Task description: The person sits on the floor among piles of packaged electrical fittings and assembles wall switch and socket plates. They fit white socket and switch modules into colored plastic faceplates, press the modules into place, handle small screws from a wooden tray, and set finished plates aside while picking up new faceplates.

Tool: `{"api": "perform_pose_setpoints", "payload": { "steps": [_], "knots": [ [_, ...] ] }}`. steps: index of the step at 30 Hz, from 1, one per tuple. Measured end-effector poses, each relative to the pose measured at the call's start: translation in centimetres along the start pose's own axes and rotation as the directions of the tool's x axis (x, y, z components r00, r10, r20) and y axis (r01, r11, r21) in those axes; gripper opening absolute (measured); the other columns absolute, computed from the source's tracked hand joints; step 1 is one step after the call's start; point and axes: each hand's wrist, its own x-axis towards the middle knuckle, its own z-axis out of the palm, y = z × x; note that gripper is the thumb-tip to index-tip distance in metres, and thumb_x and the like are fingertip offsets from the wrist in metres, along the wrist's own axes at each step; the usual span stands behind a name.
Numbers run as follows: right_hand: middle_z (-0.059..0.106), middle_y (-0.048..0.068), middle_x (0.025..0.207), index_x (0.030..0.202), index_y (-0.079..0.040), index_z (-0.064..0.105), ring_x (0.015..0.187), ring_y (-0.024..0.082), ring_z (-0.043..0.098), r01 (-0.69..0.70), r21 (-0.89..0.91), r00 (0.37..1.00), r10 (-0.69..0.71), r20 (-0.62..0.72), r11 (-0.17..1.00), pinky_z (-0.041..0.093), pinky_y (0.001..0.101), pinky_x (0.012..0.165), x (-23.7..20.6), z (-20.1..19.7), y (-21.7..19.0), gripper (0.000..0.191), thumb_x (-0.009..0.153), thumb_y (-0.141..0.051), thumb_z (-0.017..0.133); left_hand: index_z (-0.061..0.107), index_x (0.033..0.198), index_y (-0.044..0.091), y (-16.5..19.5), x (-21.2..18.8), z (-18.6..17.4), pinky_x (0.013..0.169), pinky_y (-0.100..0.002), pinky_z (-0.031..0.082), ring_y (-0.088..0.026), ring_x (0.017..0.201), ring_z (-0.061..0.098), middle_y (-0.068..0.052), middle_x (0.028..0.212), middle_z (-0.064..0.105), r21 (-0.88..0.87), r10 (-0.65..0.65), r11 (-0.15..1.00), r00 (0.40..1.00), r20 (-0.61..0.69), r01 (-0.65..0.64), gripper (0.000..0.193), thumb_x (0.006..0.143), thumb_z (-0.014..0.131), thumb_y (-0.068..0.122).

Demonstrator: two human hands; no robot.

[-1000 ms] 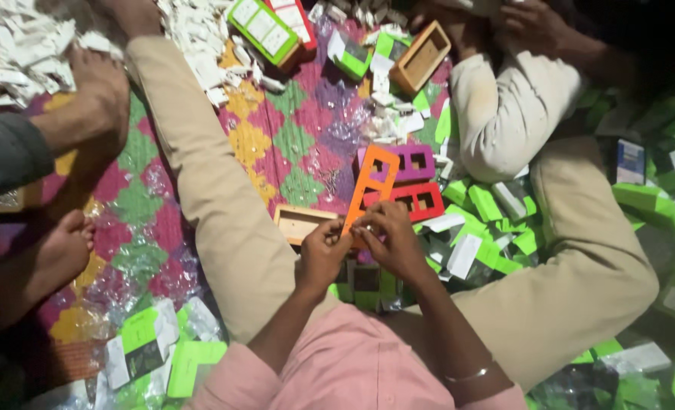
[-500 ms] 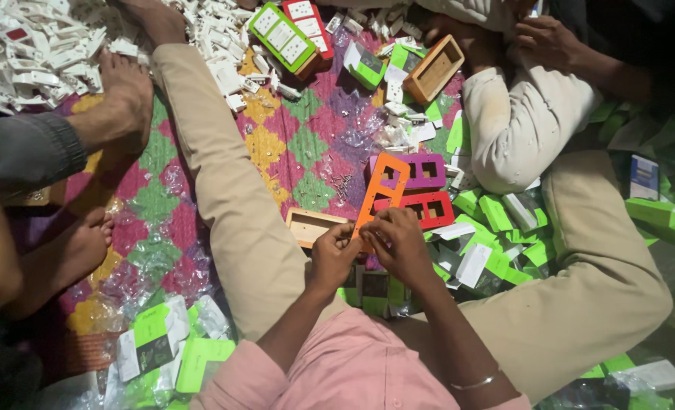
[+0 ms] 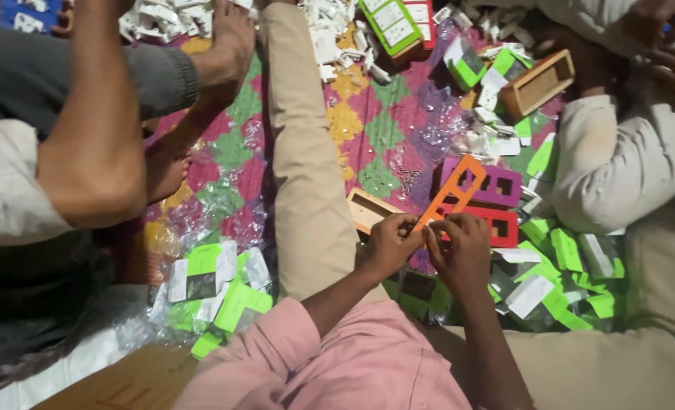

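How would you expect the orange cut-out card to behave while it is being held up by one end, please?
The orange card is thin and flat with window cut-outs, so it is probably light and slightly bendy. Pinched at its lower end by the left hand and right hand, it stands tilted without drooping, so it seems fairly stiff. The narrow strips between cut-outs might crease easily.

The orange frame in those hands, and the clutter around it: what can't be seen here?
- Orange frame: its lower end is hidden by the left hand and right hand, head view.
- Purple frame: partly covered by the orange one.
- Wooden tray: half hidden behind the beige trouser leg.
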Motion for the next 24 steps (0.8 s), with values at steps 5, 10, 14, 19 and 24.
{"api": "perform_pose_setpoints", "payload": {
  "steps": [5, 10, 14, 19, 24],
  "knots": [
    [0.065, 0.012, 0.102, 0.096, -0.009, 0.077, 0.1, 0.032, 0.058, -0.009, -0.008, 1.0, 0.009, 0.005, 1.0, 0.048, 0.0432, 0.088, -0.3, 0.5, -0.3, 0.015, 0.087, -0.02, 0.079, 0.072, 0.107, -0.003, -0.7, 0.0, -0.1, 0.066, -0.025, 0.058, -0.008, 0.075, 0.069, -0.008, 0.088, 0.074, 0.065, 0.138, 0.989, 0.99, -0.041, -0.135, 0.024, 0.091, 0.075, 0.015],
    [0.064, 0.012, 0.103, 0.095, -0.008, 0.075, 0.1, 0.032, 0.058, 0.04, 0.017, 0.998, -0.039, -0.053, 0.999, 0.047, 0.0443, 0.089, -0.2, 0.6, -0.3, 0.014, 0.086, -0.019, 0.079, 0.071, 0.102, -0.001, -1.5, 0.2, 0.0, 0.066, -0.027, 0.057, -0.011, 0.075, 0.069, -0.008, 0.089, 0.07, 0.182, 0.286, 0.946, 0.955, -0.086, -0.267, 0.02, 0.089, 0.076, 0.013],
    [0.063, 0.012, 0.103, 0.093, -0.007, 0.072, 0.099, 0.033, 0.059, 0.068, 0.101, 0.996, -0.062, -0.06, 0.993, 0.043, 0.0467, 0.089, -0.5, 0.6, 0.5, 0.016, 0.088, -0.018, 0.081, 0.072, 0.099, 0.001, -1.8, 0.3, 0.5, 0.064, -0.03, 0.055, -0.017, 0.071, 0.068, -0.011, 0.085, 0.07, 0.341, 0.245, 0.921, 0.96, -0.132, -0.188, 0.017, 0.091, 0.079, 0.014],
    [0.063, 0.011, 0.105, 0.098, -0.007, 0.072, 0.102, 0.033, 0.058, 0.006, 0.23, 0.997, 0.011, -0.072, 0.973, 0.045, 0.0432, 0.091, -1.1, 0.5, 1.0, 0.015, 0.088, -0.015, 0.081, 0.07, 0.109, -0.001, -0.7, -0.3, -0.2, 0.066, -0.027, 0.059, -0.013, 0.076, 0.071, -0.01, 0.098, 0.07, 0.272, 0.331, 0.912, 0.943, -0.042, -0.307, 0.022, 0.092, 0.076, 0.012],
    [0.064, 0.013, 0.108, 0.104, -0.005, 0.07, 0.105, 0.032, 0.062, 0.012, 0.298, 0.993, 0.022, -0.113, 0.955, 0.049, 0.0429, 0.092, -0.4, 0.0, 0.7, 0.022, 0.087, -0.01, 0.082, 0.069, 0.115, 0.0, 1.1, -0.8, 0.0, 0.067, -0.025, 0.058, -0.011, 0.079, 0.071, -0.008, 0.104, 0.068, 0.211, 0.348, 0.917, 0.937, -0.014, -0.338, 0.02, 0.097, 0.073, 0.007]
  ]
}}
